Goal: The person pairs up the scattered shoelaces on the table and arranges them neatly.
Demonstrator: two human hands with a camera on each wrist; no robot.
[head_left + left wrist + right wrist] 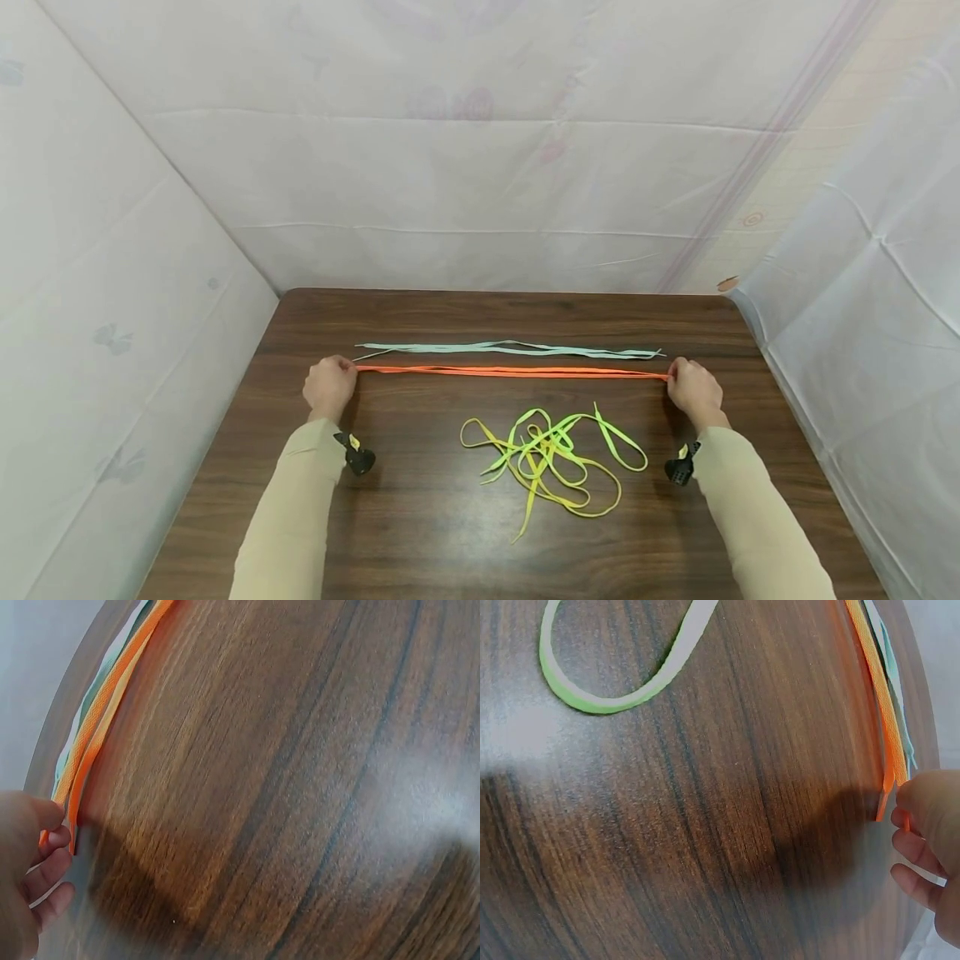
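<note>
An orange shoelace (510,372), doubled into two near-parallel strands, stretches straight across the table between the hands. My left hand (331,387) pinches its left end between thumb and forefinger. At the other end my right hand (694,390) pinches the lace, and a loose orange tip (882,804) hangs beside the fingers in the right wrist view. Just behind it, a pale mint shoelace (495,348) lies lengthwise in several loosely gathered strands. Nearer the front, a yellow shoelace (529,508) and a neon green shoelace (633,460) lie tangled together in loops.
The dark wood-grain table (420,533) has rounded far corners. White patterned sheeting (480,183) rises behind it and along both sides. A black wrist camera (358,457) sits on the left sleeve, another camera (681,467) on the right.
</note>
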